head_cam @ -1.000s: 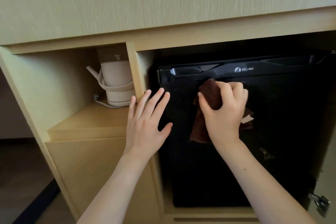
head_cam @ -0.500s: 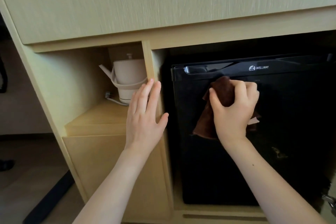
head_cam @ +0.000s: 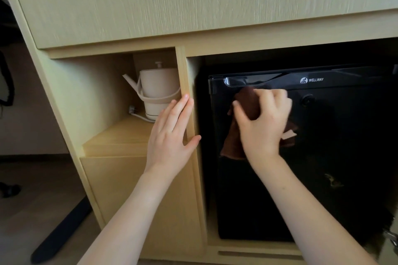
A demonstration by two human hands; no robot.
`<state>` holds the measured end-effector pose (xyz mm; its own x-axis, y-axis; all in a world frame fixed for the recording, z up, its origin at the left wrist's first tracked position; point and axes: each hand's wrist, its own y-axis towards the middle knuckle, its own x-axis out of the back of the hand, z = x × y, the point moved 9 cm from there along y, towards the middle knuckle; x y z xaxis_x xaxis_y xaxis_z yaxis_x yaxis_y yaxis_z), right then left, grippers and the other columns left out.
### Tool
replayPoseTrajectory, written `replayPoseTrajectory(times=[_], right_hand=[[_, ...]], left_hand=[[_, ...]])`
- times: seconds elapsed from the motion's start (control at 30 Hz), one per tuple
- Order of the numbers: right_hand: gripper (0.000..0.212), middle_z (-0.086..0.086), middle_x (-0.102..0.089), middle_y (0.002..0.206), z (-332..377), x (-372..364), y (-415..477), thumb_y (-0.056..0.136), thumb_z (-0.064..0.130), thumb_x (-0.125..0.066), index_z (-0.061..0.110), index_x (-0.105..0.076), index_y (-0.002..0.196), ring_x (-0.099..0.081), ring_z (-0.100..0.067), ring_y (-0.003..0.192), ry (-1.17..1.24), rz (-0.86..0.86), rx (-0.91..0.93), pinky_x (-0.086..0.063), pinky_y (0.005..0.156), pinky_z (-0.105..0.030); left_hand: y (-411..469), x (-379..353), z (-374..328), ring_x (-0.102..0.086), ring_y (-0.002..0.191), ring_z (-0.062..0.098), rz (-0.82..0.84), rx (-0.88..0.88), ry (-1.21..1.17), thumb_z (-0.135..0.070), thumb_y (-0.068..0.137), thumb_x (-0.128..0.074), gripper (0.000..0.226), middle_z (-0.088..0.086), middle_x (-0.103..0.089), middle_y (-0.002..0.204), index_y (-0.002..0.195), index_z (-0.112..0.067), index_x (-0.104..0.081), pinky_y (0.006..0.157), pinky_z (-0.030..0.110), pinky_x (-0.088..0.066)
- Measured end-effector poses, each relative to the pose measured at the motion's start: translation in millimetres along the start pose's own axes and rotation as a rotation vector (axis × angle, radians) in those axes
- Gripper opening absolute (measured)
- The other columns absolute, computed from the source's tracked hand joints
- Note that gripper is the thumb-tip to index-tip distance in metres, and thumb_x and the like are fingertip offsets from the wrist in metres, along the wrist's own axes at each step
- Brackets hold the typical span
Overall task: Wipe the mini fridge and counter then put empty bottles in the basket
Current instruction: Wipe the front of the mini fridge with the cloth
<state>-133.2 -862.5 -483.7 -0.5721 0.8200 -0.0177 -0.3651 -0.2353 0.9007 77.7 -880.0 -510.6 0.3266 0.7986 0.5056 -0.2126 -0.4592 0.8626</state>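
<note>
Clutching a brown cloth (head_cam: 246,101), the right hand (head_cam: 262,129) presses the mini fridge (head_cam: 323,178). At nine o'clock, the left hand (head_cam: 170,137) lies flat.

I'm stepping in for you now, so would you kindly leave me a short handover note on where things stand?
Left hand: flat on the cabinet divider, holding nothing.
Right hand: grips the brown cloth, pressed on the mini fridge door, upper left.
Done: fridge wipe started; how much is clean cannot be told.
Left: rest of fridge, counter, bottles; no bottles or basket in view.
</note>
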Motion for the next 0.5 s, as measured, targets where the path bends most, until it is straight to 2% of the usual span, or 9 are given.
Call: replayPoseTrajectory(times=[0.1,0.17,0.23,0.37,0.5], right_hand=[[0.029,-0.009,-0.058,0.1,28,-30,-26,0.08,0.021,-0.077,0.008,-0.067,0.104,-0.046,-0.024,0.089,-0.054,0.206,0.223,-0.042,0.077,-0.034],[0.031,-0.007,-0.058,0.101,26,-33,-37,0.08,0.02,-0.078,0.008,-0.067,0.106,-0.048,-0.024,0.09,-0.065,0.291,0.275,-0.046,0.076,-0.039],[0.031,-0.007,-0.056,0.101,14,-21,-36,0.08,0.021,-0.078,0.008,-0.067,0.106,-0.045,-0.021,0.091,-0.056,0.258,0.242,-0.046,0.076,-0.038],[0.031,-0.005,-0.053,0.102,-2,-7,-13,0.08,0.024,-0.078,0.01,-0.065,0.105,-0.037,-0.011,0.093,0.012,0.054,-0.008,-0.045,0.08,-0.032],[0.032,-0.006,-0.055,0.103,21,-27,-16,0.079,0.024,-0.079,0.01,-0.065,0.104,-0.041,-0.014,0.093,0.055,0.075,0.013,-0.044,0.078,-0.029]], left_hand=[[1,1,2,-0.027,0.147,0.018,0.004,-0.021,0.003,-0.033,0.081,-0.077,0.092,-0.007,-0.025,0.161,0.156,-0.021,-0.025,0.119,0.037,-0.028],[1,2,5,-0.024,0.148,0.016,0.016,-0.014,-0.001,-0.033,0.081,-0.077,0.093,-0.008,-0.023,0.162,0.156,-0.022,-0.024,0.119,0.035,-0.025],[0,2,5,-0.021,0.149,0.013,0.027,-0.017,-0.01,-0.034,0.08,-0.077,0.093,-0.011,-0.022,0.162,0.156,-0.024,-0.024,0.12,0.033,-0.024],[-3,3,8,-0.02,0.149,0.012,0.047,0.0,-0.027,-0.032,0.079,-0.079,0.097,-0.014,-0.02,0.162,0.157,-0.027,-0.022,0.119,0.034,-0.024],[-4,4,8,-0.021,0.149,0.013,0.055,-0.013,-0.038,-0.029,0.079,-0.08,0.097,-0.014,-0.02,0.162,0.157,-0.026,-0.022,0.119,0.038,-0.03]])
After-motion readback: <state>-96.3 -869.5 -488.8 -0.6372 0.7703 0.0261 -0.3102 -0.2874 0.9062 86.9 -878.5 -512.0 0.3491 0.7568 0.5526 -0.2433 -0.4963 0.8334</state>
